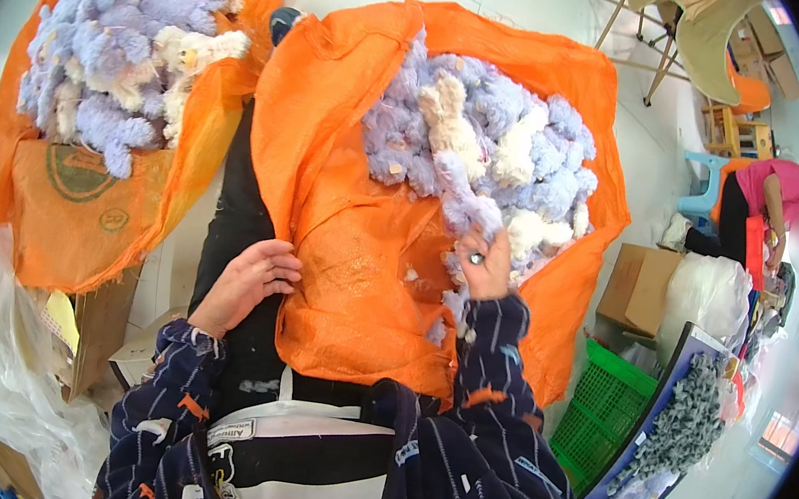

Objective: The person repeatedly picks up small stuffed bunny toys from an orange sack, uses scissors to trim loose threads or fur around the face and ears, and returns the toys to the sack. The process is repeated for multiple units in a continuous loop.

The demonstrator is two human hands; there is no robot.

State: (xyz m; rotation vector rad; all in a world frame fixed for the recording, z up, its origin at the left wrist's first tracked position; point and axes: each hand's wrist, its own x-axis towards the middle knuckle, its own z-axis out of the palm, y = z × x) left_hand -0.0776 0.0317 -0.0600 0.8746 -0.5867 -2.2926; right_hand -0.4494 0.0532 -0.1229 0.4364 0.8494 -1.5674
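Note:
A large orange woven sack (pixel 353 294) lies spread across my lap with its mouth turned back. Piled inside it are several fluffy plush pieces, mostly lavender, with cream ones such as a long cream plush piece (pixel 451 125) among them. My right hand (pixel 486 269) is closed at the near edge of the pile, gripping the end of a lavender plush piece (pixel 466 203). A small silvery round thing shows at its fingers. Over my left thigh, my left hand (pixel 254 283) rests with loosely spread fingers beside the sack's left edge, holding nothing.
Another orange sack (pixel 192 177) of similar plush pieces stands at the left, near clear plastic sheeting (pixel 28 352). To the right are a green crate (pixel 604 408), a cardboard box (pixel 638 291) and a white plastic bag (pixel 706 295). A person in pink (pixel 775 193) bends over farther right.

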